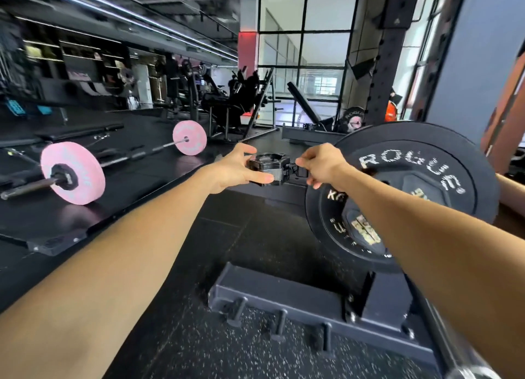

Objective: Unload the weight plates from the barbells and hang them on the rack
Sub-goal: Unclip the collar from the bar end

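Just left of the black plates (412, 196), both hands close on a black collar clamp (268, 169): the left hand (235, 168) pinches its body, the right hand (321, 165) grips its lever. The plates look still loaded, right of the clamp. With it off, they could probably slide or tip the bar. Below the plates, a rack base (298, 307) with bolts crowds the footing. Well left of them, a barbell with pink plates (72, 172) lies on the floor, also unloaded yet.
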A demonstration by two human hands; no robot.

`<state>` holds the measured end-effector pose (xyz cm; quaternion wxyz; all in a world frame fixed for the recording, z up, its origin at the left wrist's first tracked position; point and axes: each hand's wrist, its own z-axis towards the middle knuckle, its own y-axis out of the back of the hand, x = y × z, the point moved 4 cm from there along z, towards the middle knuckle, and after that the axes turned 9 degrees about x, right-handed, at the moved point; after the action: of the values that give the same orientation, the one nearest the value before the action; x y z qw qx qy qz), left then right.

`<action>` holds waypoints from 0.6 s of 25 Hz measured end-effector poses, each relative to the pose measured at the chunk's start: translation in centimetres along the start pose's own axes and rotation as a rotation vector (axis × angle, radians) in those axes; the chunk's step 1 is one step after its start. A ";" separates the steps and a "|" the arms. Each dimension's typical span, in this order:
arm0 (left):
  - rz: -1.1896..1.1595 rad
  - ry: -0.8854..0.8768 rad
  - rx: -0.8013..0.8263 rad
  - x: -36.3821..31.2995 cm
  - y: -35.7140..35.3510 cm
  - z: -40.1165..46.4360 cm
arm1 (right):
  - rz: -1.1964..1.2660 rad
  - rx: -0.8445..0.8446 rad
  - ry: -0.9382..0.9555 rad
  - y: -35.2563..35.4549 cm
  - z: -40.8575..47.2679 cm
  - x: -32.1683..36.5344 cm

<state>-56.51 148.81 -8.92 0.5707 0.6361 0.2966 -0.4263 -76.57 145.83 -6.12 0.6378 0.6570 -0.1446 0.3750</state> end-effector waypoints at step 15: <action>0.075 0.041 -0.064 11.3 4.2 23.5 | -0.223 -0.070 -0.170 -6.3 23.8 -7.4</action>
<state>-52.44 123.86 -16.51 0.6001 0.6367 0.2978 -0.3818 -70.03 122.13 -13.44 0.6834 0.6759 -0.1370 0.2394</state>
